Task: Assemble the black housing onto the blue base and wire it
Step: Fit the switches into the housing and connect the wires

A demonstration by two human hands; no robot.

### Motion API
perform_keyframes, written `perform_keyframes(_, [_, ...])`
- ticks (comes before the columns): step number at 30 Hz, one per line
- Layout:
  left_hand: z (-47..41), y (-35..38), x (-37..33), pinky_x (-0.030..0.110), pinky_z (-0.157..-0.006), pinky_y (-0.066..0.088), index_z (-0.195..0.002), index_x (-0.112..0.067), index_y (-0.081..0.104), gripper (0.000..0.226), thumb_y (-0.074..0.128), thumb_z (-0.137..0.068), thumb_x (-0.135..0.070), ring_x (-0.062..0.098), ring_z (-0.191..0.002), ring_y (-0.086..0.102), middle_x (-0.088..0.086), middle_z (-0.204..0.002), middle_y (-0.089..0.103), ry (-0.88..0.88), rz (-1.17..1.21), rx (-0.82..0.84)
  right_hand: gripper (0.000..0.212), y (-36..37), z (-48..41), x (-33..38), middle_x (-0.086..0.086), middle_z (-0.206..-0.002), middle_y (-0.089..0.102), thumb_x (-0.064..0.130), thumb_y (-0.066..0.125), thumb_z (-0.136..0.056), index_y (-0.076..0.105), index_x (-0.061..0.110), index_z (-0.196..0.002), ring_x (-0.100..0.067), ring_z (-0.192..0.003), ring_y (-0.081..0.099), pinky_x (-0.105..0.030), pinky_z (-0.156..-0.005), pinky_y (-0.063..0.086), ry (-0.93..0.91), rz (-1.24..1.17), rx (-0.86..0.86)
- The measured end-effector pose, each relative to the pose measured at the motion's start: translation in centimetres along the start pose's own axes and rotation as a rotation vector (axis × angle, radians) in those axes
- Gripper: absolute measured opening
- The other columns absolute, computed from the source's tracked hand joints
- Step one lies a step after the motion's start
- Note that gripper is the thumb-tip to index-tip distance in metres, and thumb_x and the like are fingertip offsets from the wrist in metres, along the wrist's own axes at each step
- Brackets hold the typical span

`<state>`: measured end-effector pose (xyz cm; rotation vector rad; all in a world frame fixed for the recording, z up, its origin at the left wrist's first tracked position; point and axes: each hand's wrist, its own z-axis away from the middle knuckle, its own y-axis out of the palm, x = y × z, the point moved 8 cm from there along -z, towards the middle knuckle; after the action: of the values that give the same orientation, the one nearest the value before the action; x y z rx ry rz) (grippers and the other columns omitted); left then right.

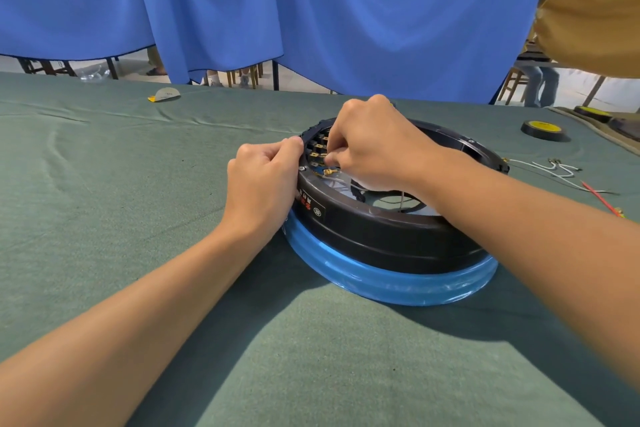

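Left hand clenches the black housing rim; right hand pinches something hidden at the brass terminals, where a crooked push might bend one.

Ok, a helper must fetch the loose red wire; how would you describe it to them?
Find the round black housing on the blue ring base, then look right of it on the green cloth-covered table. Thin white wires lie there; the red wire lies at their near end, the only red one.
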<state>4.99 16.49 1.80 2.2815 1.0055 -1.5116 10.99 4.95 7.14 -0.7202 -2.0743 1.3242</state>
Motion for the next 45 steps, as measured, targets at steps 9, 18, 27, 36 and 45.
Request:
perform_keyframes(9, [-0.1,0.1,0.0,0.049,-0.062,0.050,-0.074,0.018,0.059,0.054,0.054,-0.088,-0.034,0.022,-0.057,0.048,0.037,-0.069,0.058,-0.018,0.044,0.022,0.008,0.1,-0.3,-0.1,-0.011,-0.091,0.060,0.017,0.067,-0.086,0.064,0.010,-0.090,-0.031,-0.084,0.060,-0.041,-0.075,0.056,0.084,-0.030,0.001])
perform_keyframes(18, [0.0,0.3,0.0,0.043,-0.052,0.043,-0.069,0.015,0.060,0.052,0.055,-0.088,-0.033,0.018,-0.053,0.046,0.033,-0.066,0.059,-0.019,0.040,0.023,0.011,0.1,-0.3,-0.2,-0.008,-0.089,0.061,0.016,0.067,-0.085,0.067,0.008,-0.093,-0.029,-0.091,0.059,-0.040,-0.076,0.055,0.141,-0.101,-0.003])
perform_keyframes(27, [0.1,0.3,-0.4,0.047,-0.060,0.045,-0.074,0.018,0.058,0.058,0.050,-0.083,-0.039,0.019,-0.057,0.043,0.036,-0.065,0.054,-0.013,0.023,0.032,0.005,0.0,0.4,-0.7,0.003,-0.074,0.062,0.017,0.071,-0.087,0.076,0.015,-0.088,-0.015,-0.080,0.059,-0.019,-0.053,0.040,0.143,-0.225,0.069])
perform_keyframes(36, [0.0,0.3,-0.4,0.044,-0.056,0.042,-0.071,0.015,0.060,0.055,0.052,-0.084,-0.037,0.017,-0.055,0.042,0.032,-0.059,0.052,0.009,0.021,0.014,0.010,-1.2,1.5,0.4,0.012,-0.072,0.061,0.034,0.076,-0.081,0.071,0.026,-0.079,-0.018,-0.087,0.059,-0.033,-0.079,0.052,-0.001,-0.192,0.034])
perform_keyframes(45, [0.0,0.2,-0.2,0.039,-0.051,0.035,-0.065,0.016,0.056,0.057,0.053,-0.088,-0.036,0.016,-0.052,0.040,0.023,-0.052,0.048,0.032,-0.010,0.005,0.004,-0.5,1.6,0.2,0.003,-0.071,0.068,0.024,0.080,-0.079,0.078,0.020,-0.079,-0.016,-0.077,0.065,-0.033,-0.077,0.056,-0.006,-0.160,0.061])
